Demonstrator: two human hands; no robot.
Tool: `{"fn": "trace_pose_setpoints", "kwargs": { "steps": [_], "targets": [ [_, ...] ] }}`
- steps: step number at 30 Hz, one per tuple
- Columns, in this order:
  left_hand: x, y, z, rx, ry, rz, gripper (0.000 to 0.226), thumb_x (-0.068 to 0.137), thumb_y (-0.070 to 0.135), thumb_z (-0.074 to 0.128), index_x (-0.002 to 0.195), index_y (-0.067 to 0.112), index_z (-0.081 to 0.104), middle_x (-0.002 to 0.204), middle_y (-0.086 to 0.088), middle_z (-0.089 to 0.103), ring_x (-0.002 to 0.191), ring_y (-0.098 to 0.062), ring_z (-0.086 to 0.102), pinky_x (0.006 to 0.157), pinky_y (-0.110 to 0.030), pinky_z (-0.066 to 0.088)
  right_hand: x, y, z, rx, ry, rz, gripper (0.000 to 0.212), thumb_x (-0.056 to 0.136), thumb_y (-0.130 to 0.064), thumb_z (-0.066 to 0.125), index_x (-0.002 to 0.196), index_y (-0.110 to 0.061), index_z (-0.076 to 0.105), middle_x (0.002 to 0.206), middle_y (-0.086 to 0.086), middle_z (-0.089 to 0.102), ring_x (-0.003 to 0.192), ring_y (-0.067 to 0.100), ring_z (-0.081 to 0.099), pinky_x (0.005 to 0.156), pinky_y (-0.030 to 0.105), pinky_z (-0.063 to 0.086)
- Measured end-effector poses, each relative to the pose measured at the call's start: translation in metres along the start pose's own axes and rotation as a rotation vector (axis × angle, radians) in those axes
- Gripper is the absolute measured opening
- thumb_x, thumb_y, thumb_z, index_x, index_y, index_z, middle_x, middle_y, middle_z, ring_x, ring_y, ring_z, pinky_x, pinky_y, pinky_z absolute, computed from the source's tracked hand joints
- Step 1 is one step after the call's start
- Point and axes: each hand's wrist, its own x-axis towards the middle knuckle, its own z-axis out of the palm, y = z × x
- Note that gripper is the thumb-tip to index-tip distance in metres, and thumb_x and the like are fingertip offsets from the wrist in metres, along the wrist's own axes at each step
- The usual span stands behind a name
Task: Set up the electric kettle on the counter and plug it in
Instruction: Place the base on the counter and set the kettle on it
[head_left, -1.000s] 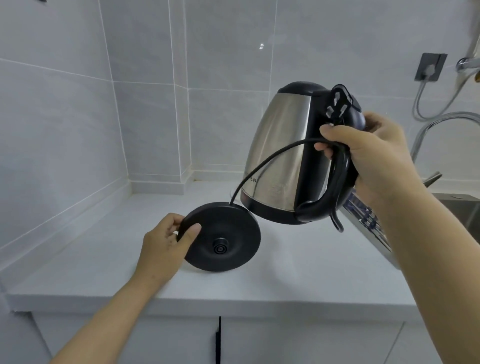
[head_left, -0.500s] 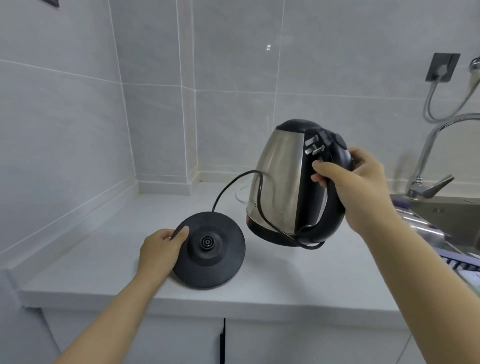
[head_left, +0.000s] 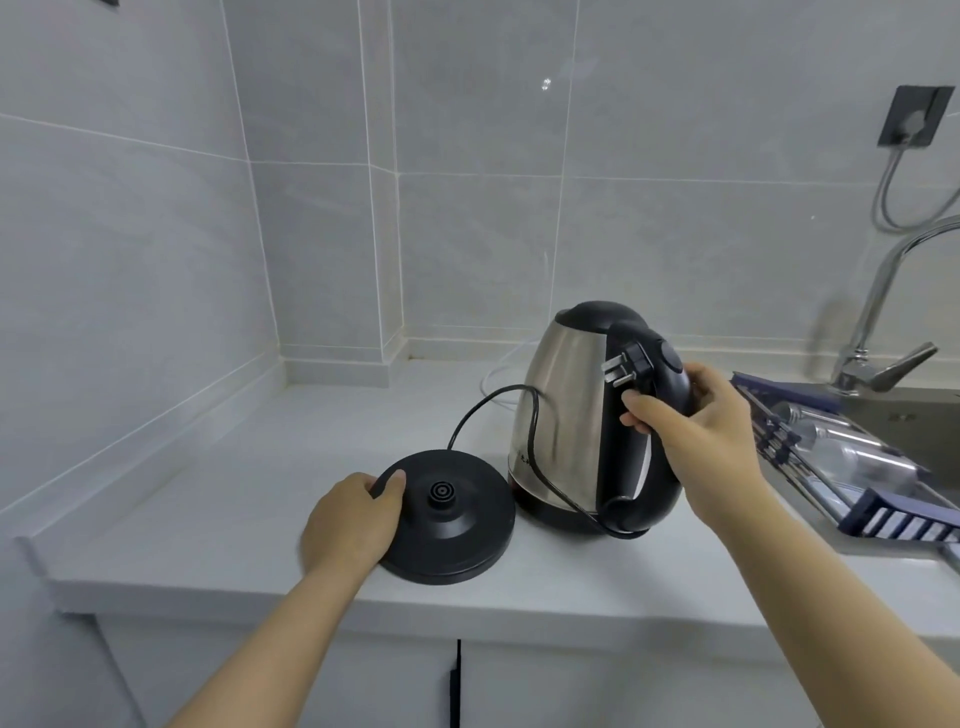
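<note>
Stainless-steel kettle (head_left: 566, 415) standing on the white counter (head_left: 234, 488), just right of the round black base (head_left: 449, 514), which lies flat on the same counter. The right hand (head_left: 696, 431) grasps the kettle's black handle near its top, with the plug (head_left: 626, 366) pinned under the fingers. The left hand (head_left: 353, 519) holds the base's left rim, thumb on top. The cord (head_left: 530, 441) loops from base across the kettle body to the handle's foot.
</note>
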Motion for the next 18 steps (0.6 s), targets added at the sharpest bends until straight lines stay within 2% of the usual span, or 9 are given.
{"fn": "trace_pose_setpoints", "kwargs": {
  "steps": [2, 5, 9, 12, 15, 16, 18],
  "targets": [
    [0.001, -0.002, 0.001, -0.005, -0.008, 0.002, 0.034, 0.092, 0.050, 0.045, 0.078, 0.023, 0.059, 0.075, 0.010, 0.062, 0.071, -0.013, 0.057, 0.059, -0.029, 0.039, -0.002, 0.005, 0.000, -0.008, 0.003, -0.017, 0.028, 0.079, 0.001, 0.071, 0.100, -0.013, 0.060, 0.076, 0.002, 0.071, 0.071, 0.018, 0.071, 0.077, 0.033, 0.055],
    [0.003, -0.005, 0.003, -0.026, -0.010, -0.009, 0.028, 0.091, 0.051, 0.047, 0.094, 0.028, 0.062, 0.086, 0.014, 0.060, 0.083, -0.015, 0.057, 0.067, -0.030, 0.040, -0.006, 0.008, 0.001, -0.028, -0.012, -0.044, 0.029, 0.078, 0.001, 0.072, 0.099, -0.015, 0.061, 0.076, 0.001, 0.072, 0.073, 0.020, 0.072, 0.077, 0.032, 0.055],
    [0.000, -0.003, 0.002, -0.015, 0.002, -0.019, 0.026, 0.091, 0.049, 0.047, 0.096, 0.029, 0.062, 0.082, 0.017, 0.055, 0.082, -0.015, 0.054, 0.066, -0.029, 0.037, -0.007, 0.013, 0.002, -0.021, -0.022, -0.040, 0.032, 0.078, 0.000, 0.072, 0.103, -0.015, 0.061, 0.076, 0.000, 0.072, 0.074, 0.021, 0.072, 0.077, 0.031, 0.054],
    [-0.002, -0.001, 0.001, -0.010, 0.017, -0.023, 0.025, 0.090, 0.048, 0.048, 0.099, 0.028, 0.060, 0.088, 0.014, 0.055, 0.083, -0.015, 0.052, 0.067, -0.029, 0.036, -0.006, 0.016, -0.001, 0.014, -0.072, -0.007, 0.036, 0.080, -0.002, 0.072, 0.111, -0.016, 0.058, 0.079, -0.004, 0.071, 0.071, 0.018, 0.070, 0.074, 0.029, 0.055],
    [-0.002, -0.001, 0.001, -0.017, 0.010, -0.030, 0.024, 0.090, 0.047, 0.047, 0.100, 0.028, 0.059, 0.093, 0.012, 0.055, 0.084, -0.015, 0.051, 0.066, -0.029, 0.035, -0.011, 0.026, -0.008, 0.034, -0.181, 0.042, 0.040, 0.081, -0.008, 0.072, 0.115, -0.022, 0.057, 0.095, -0.003, 0.071, 0.086, 0.015, 0.069, 0.080, 0.030, 0.053],
    [-0.002, -0.001, 0.001, -0.013, 0.007, -0.027, 0.024, 0.090, 0.046, 0.047, 0.100, 0.028, 0.059, 0.093, 0.012, 0.056, 0.084, -0.015, 0.052, 0.066, -0.029, 0.035, -0.012, 0.033, -0.011, 0.070, -0.208, 0.054, 0.037, 0.082, -0.011, 0.072, 0.115, -0.022, 0.058, 0.099, 0.000, 0.070, 0.091, 0.016, 0.068, 0.083, 0.032, 0.051],
    [-0.002, -0.001, 0.001, 0.002, -0.004, -0.022, 0.024, 0.090, 0.046, 0.047, 0.101, 0.028, 0.059, 0.093, 0.013, 0.056, 0.084, -0.015, 0.052, 0.066, -0.029, 0.036, -0.015, 0.040, -0.014, 0.187, -0.219, 0.060, 0.021, 0.085, -0.023, 0.066, 0.106, -0.020, 0.063, 0.090, 0.006, 0.066, 0.085, 0.018, 0.063, 0.082, 0.035, 0.045]
  ]
}}
